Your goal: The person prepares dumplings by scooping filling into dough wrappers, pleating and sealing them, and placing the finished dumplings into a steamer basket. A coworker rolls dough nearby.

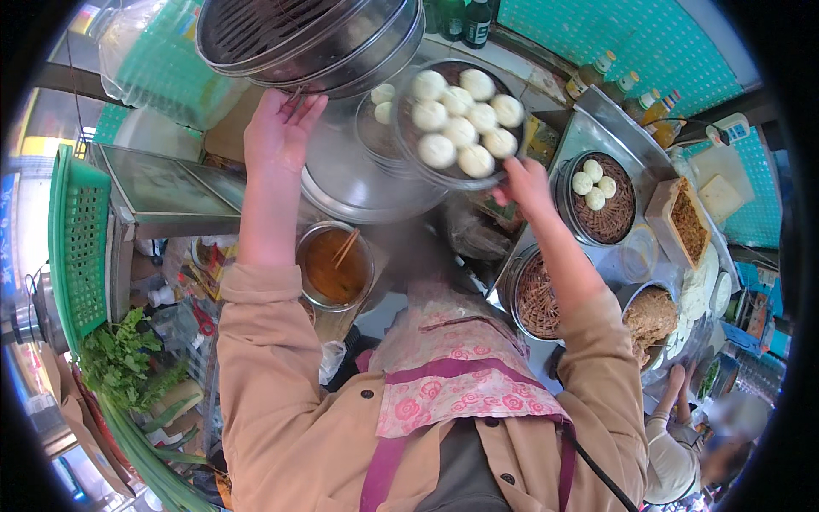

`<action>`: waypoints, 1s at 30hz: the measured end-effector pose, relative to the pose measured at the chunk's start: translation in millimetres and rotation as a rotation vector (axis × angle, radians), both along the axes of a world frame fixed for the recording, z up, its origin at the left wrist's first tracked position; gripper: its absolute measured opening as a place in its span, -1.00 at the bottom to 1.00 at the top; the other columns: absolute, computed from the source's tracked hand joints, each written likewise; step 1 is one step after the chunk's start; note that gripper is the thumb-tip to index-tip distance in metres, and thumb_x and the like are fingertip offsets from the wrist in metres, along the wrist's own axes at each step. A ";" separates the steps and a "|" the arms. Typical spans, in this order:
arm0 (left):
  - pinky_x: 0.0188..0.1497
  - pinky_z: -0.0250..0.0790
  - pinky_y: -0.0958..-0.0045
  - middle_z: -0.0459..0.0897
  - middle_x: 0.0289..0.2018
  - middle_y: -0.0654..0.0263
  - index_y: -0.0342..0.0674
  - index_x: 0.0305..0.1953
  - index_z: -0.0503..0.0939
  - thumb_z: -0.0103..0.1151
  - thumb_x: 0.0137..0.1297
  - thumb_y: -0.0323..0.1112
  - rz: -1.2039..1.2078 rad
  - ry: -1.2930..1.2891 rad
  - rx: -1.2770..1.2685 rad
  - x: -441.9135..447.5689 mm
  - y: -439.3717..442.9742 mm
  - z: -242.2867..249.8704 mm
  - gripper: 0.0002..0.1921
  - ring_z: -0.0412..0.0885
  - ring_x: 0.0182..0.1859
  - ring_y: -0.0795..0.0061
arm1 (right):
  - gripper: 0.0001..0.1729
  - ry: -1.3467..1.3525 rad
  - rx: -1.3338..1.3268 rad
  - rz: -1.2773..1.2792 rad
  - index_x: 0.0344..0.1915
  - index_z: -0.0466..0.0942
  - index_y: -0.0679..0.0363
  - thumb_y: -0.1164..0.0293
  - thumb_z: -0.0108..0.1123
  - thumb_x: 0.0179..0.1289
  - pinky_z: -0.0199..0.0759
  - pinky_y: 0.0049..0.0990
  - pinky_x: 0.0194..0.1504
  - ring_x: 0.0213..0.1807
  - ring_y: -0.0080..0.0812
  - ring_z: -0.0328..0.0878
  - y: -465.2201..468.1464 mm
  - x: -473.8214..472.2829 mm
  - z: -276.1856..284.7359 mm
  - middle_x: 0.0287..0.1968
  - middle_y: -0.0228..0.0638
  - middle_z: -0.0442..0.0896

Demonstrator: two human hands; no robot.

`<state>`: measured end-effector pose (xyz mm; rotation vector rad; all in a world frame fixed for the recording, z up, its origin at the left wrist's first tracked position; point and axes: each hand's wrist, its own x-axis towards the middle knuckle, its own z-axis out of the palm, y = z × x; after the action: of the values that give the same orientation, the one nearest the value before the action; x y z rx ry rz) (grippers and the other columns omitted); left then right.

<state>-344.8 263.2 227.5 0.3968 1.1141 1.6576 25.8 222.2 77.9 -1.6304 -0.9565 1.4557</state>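
Note:
My left hand [280, 131] grips the near rim of a tilted stack of metal steamer baskets [333, 61], raised at the upper left. With my right hand [528, 187] I hold the edge of a round steamer tray [409, 144] bearing several white buns [459, 131]. Partly behind that tray sits another steamer basket [377, 137], with two pale buns [382, 102] visible in it. Beneath lies a wide round metal steamer base [358, 195], blurred by steam.
Below the base stands a bowl of brown liquid [329, 272] with chopsticks. At right are a steamer with several buns [595, 185], a slatted steamer [537, 294], a filling box [684, 221] and a bowl of filling [649, 317]. Another person [672, 448] works at lower right.

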 end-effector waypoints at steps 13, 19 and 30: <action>0.35 0.56 -0.15 0.57 0.02 -0.05 -0.53 0.12 0.50 0.10 0.48 -0.47 -0.051 -0.033 -0.160 7.7 -3.4 -63.6 -0.71 0.62 0.09 -0.04 | -0.49 0.140 -0.135 0.065 -0.15 0.55 0.63 0.23 0.19 0.47 0.72 -0.26 -0.49 -0.51 -0.18 0.75 80.6 -114.5 -52.3 -0.36 0.05 0.72; 0.35 0.54 -0.22 0.62 0.05 -0.11 -0.48 0.14 0.51 0.24 0.39 -0.45 -0.114 -0.093 -0.295 22.4 1.7 -153.5 -0.64 0.63 0.10 -0.08 | -0.59 0.221 -0.050 0.067 0.01 0.57 0.49 0.29 0.29 0.46 0.69 -0.43 -0.35 -0.34 -0.34 0.77 10.5 -63.8 -44.6 -0.23 -0.18 0.72; 0.27 0.62 -0.04 0.60 -0.01 0.11 -0.36 0.10 0.55 0.20 0.50 -0.33 -0.140 0.023 -0.320 0.0 2.7 -184.6 -0.72 0.64 0.05 0.15 | -0.77 0.023 -0.007 -0.412 0.00 0.64 0.30 0.36 0.24 0.54 0.54 -0.58 -0.39 -0.42 -0.62 0.61 -203.5 141.8 -36.6 -0.29 -0.35 0.75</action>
<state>-344.7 265.9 42.9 0.2805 1.3136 1.3285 167.7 18.7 41.3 -1.6906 -0.5581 1.1917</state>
